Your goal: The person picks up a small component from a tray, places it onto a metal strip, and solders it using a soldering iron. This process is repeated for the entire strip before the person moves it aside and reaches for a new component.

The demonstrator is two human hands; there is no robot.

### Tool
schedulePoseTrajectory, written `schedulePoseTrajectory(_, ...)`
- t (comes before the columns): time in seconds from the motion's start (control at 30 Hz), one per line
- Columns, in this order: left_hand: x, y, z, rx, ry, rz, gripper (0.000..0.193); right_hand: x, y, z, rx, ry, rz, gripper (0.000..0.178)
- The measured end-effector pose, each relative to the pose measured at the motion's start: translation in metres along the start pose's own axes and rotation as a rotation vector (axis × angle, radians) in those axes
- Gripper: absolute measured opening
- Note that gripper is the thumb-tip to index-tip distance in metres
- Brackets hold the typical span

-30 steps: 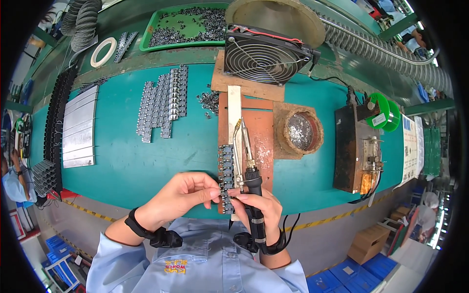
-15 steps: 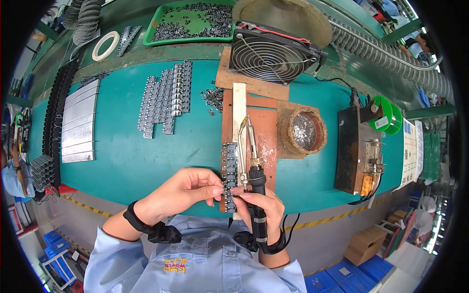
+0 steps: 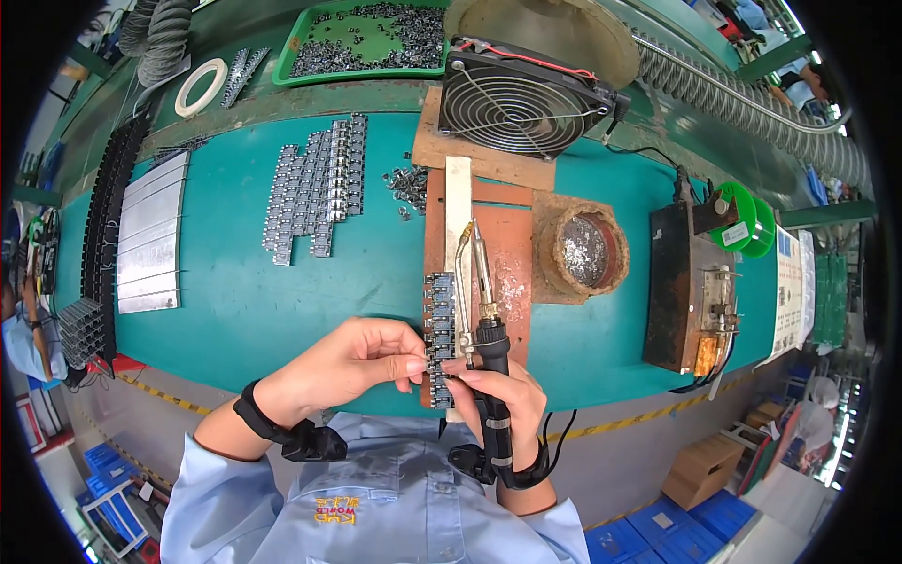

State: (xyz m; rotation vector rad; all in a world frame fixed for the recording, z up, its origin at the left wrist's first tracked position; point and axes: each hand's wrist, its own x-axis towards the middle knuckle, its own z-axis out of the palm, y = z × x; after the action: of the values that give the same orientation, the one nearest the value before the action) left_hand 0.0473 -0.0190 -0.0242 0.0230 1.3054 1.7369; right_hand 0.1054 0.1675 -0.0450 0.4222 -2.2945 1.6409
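With our left hand (image 3: pixel 352 362) we pinch the strip of metal connectors (image 3: pixel 438 324) flat on the wooden board (image 3: pixel 507 249), steadying it while our right hand's (image 3: pixel 498 395) fingers wrap closed around the soldering iron (image 3: pixel 487 310), tip angled over it.

Left hand: we are curling our left hand (image 3: pixel 352 362) inward, fingers (image 3: pixel 409 367) pinching.
Right hand: we are closing our right hand (image 3: pixel 498 395) in a fist-like grip, wrist bent upward.

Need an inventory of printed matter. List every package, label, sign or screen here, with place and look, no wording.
Label: small white tag on the green spool, right of bench.
Printed sheet: long white page with blue header, far right bench edge.
Cardboard boxes: plain brown, on floor at lower right.
No screens visible.
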Motion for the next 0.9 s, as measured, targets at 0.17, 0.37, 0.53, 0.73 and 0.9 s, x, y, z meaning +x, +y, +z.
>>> schedulePoseTrajectory(0.17,0.000,0.002,0.003,0.023,0.003,-0.018,0.010,-0.001,0.000,-0.003,-0.006,-0.003,0.005,0.038)
schedulePoseTrajectory(0.37,-0.001,0.002,0.002,0.009,0.008,-0.039,0.010,-0.011,-0.004,-0.008,0.387,0.108,0.207,0.038)
schedulePoseTrajectory(0.53,-0.001,0.002,0.002,0.000,0.006,-0.036,0.009,-0.024,-0.026,-0.024,0.428,0.366,0.272,0.049)
schedulePoseTrajectory(0.73,-0.002,0.004,0.001,-0.015,-0.001,-0.034,0.009,-0.038,-0.028,-0.066,0.088,-0.002,0.048,0.049)
schedulePoseTrajectory(0.9,0.000,0.002,0.000,-0.022,0.006,-0.024,0.010,-0.035,-0.037,-0.065,0.025,-0.152,0.033,0.040)
